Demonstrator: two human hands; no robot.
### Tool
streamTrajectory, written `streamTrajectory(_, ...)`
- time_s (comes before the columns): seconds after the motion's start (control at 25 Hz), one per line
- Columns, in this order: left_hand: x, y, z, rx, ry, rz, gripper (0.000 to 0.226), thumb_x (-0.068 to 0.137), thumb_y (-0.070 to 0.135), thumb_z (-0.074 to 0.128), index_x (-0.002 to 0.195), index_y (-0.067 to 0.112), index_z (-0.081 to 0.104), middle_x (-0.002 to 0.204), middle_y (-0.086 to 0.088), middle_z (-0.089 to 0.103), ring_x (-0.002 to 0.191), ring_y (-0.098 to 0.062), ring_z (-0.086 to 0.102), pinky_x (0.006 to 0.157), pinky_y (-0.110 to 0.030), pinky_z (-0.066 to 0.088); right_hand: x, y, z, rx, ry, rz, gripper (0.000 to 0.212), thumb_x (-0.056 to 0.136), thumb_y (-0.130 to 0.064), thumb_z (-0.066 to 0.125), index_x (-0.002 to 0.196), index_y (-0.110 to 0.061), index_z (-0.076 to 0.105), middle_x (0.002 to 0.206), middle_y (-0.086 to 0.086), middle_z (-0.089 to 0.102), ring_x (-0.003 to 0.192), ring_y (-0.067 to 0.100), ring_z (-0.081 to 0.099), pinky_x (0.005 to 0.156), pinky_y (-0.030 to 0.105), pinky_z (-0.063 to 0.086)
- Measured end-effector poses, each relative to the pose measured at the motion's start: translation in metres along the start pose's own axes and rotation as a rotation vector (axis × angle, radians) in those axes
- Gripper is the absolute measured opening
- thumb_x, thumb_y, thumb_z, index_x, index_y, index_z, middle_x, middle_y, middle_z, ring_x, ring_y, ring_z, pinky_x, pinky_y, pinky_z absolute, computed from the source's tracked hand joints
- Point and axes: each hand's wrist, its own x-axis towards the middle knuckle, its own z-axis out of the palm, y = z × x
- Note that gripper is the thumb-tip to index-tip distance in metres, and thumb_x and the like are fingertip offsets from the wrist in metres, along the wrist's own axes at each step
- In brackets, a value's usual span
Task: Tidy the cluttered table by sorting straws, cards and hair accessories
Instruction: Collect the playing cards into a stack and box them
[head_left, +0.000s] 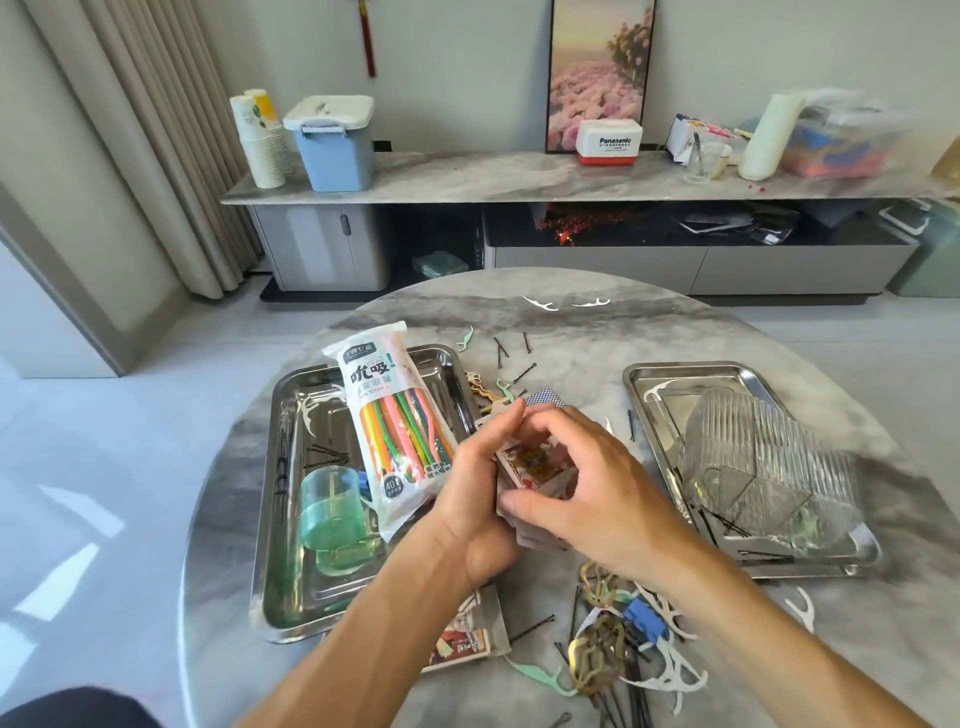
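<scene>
A stack of cards (537, 470) is held above the middle of the table (649, 332), between the two trays, pinched by the curled fingers of the left hand (480, 486) and the right hand (597, 488). The cards are judged light, thin and slippery, so the stack is best clamped by its long edges and squared, lest it fan out.

Round grey marbled worktop (597, 312). Left of the left hand (478, 488): steel tray (283, 519) flat on it. Right of the right hand (597, 493): 2nd steel tray (644, 379). Beyond the hands: loose black bobby pins (524, 371), 2 white floss picks (540, 303) near far edge. Nearer than the hands, towards the right: heap of floss picks (670, 670), hair pins, a brown hair clip (597, 660), small blue clip (644, 621). Under left forearm: playing cards (462, 642) lying flat.
</scene>
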Motion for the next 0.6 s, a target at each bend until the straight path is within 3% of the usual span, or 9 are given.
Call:
streamTrajectory(0.16,-0.006,0.005,-0.011,-0.082,0.046,0.054,0.059,0.083,0.065,0.062,0.104,0.010,0.067,0.091,-0.017,0.065,0.081,-0.030,0.064,0.079,-0.042,0.052,-0.006,0.002,-0.012,-0.003,-0.232,-0.126,0.027,0.075,-0.020,0.080,0.097,-0.030,0.068,0.103,-0.020,0.061,0.100,0.005,0.058,0.086,0.018,0.043)
streamTrajectory(0.28,-0.006,0.005,-0.016,-0.073,0.059,0.086,0.072,0.083,0.073,0.053,0.112,0.009,0.066,0.098,-0.021,0.066,0.088,-0.031,0.064,0.083,-0.041,0.049,-0.013,0.008,-0.012,-0.073,-0.262,-0.243,0.022,0.077,-0.007,0.075,0.094,-0.022,0.072,0.101,-0.018,0.062,0.104,0.005,0.057,0.093,0.015,0.039)
streamTrajectory(0.4,-0.004,0.003,-0.016,-0.008,0.039,0.062,0.088,0.073,0.082,0.057,0.121,0.009,0.067,0.100,-0.016,0.065,0.091,-0.028,0.058,0.084,-0.041,0.046,-0.013,0.015,-0.014,-0.028,-0.268,-0.201,0.022,0.078,-0.005,0.075,0.092,-0.022,0.074,0.103,-0.018,0.062,0.103,0.006,0.060,0.089,0.017,0.045)
streamTrajectory(0.48,-0.004,-0.001,-0.012,0.036,0.047,0.057,0.062,0.075,0.053,0.075,0.121,0.013,0.067,0.105,-0.013,0.064,0.085,-0.024,0.060,0.076,-0.036,0.049,-0.012,0.016,-0.014,0.024,-0.242,-0.159,0.021,0.079,-0.002,0.073,0.090,-0.019,0.074,0.100,-0.014,0.065,0.097,0.011,0.064,0.086,0.027,0.051)
streamTrajectory(0.52,-0.003,-0.002,-0.011,0.057,0.073,0.051,0.049,0.076,0.035,0.075,0.120,0.015,0.067,0.103,-0.013,0.065,0.080,-0.023,0.062,0.071,-0.033,0.050,-0.011,0.016,-0.013,0.073,-0.207,-0.142,0.020,0.080,0.000,0.072,0.091,-0.017,0.074,0.098,-0.011,0.067,0.094,0.014,0.065,0.084,0.032,0.053)
streamTrajectory(0.6,-0.001,-0.003,-0.010,0.120,0.108,0.021,0.035,0.076,0.019,0.064,0.110,0.010,0.067,0.090,-0.013,0.065,0.074,-0.023,0.062,0.068,-0.033,0.050,-0.006,0.015,-0.014,0.174,-0.083,-0.112,0.022,0.081,-0.001,0.069,0.098,-0.015,0.072,0.101,-0.011,0.067,0.097,0.015,0.065,0.082,0.034,0.055)
